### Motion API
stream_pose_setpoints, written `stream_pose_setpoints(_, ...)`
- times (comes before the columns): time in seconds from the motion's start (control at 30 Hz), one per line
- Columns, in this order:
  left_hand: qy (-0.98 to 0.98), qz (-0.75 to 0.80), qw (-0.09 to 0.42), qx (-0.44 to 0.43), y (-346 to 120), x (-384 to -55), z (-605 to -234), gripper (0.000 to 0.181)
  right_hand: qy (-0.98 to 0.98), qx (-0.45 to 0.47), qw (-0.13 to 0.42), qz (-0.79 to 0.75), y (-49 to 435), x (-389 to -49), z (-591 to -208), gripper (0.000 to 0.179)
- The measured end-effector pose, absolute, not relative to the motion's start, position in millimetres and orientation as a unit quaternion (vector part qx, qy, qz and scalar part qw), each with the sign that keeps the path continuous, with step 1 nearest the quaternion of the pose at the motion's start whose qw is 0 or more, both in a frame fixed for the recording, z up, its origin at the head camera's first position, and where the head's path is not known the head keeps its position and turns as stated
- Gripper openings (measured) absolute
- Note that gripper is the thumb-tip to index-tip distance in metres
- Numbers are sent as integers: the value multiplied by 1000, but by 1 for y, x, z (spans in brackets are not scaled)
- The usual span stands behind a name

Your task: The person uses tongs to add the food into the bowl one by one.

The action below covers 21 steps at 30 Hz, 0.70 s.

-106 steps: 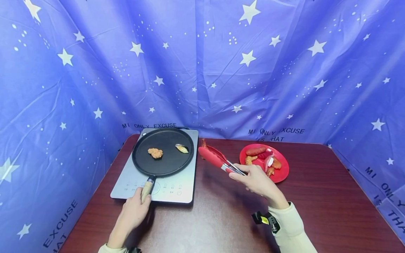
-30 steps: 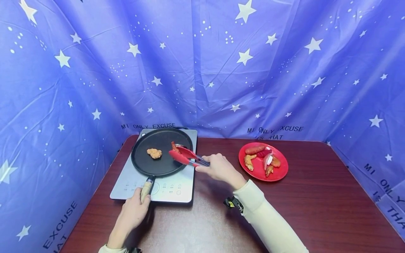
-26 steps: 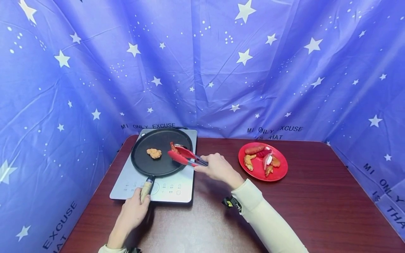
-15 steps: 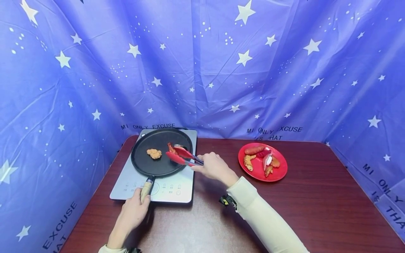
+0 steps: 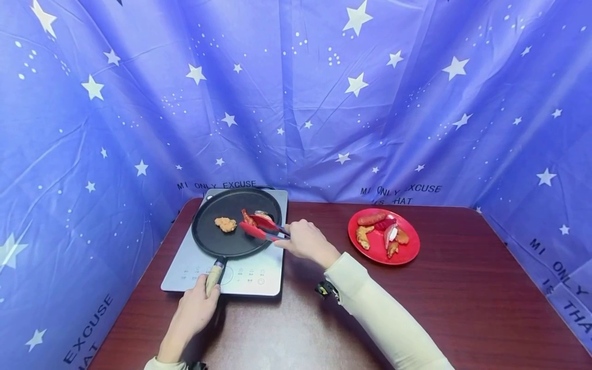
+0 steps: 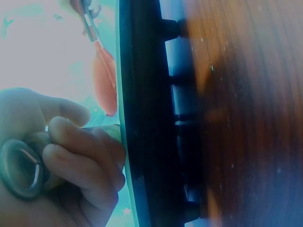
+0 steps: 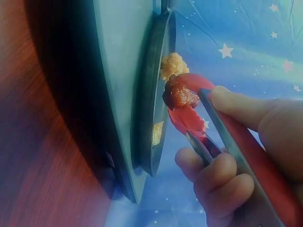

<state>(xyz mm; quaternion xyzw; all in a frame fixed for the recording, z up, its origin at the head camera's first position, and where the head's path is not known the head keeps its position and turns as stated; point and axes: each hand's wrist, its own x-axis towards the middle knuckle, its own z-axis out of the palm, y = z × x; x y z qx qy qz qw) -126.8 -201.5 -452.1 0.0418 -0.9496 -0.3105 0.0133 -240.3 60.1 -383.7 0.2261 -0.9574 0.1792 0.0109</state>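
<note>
Hands (image 5: 196, 308) (image 5: 307, 240) gripping pan handle (image 5: 214, 277), tongs (image 5: 253, 232) around drumstick (image 7: 181, 97)

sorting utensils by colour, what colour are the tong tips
The tong tips are red, seen best and closest in the right wrist view.

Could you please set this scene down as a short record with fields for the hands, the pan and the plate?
Left hand: grips the frying pan by its handle
Right hand: holds red-tipped tongs
In the tongs: a reddish-brown drumstick, over the frying pan; contact with it unclear
Also in pan: a fried chicken piece and a yellowish piece
Pan support: induction cooktop
Red plate: right of the cooktop, bearing a sausage, a chicken wing and other food
</note>
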Motion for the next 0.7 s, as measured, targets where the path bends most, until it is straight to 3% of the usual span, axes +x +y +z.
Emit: stream_pose_setpoints(0.7, -951, -306, 15, 45, -201, -127, -452, 25, -968, 222, 21, 114, 42, -253, -388, 35)
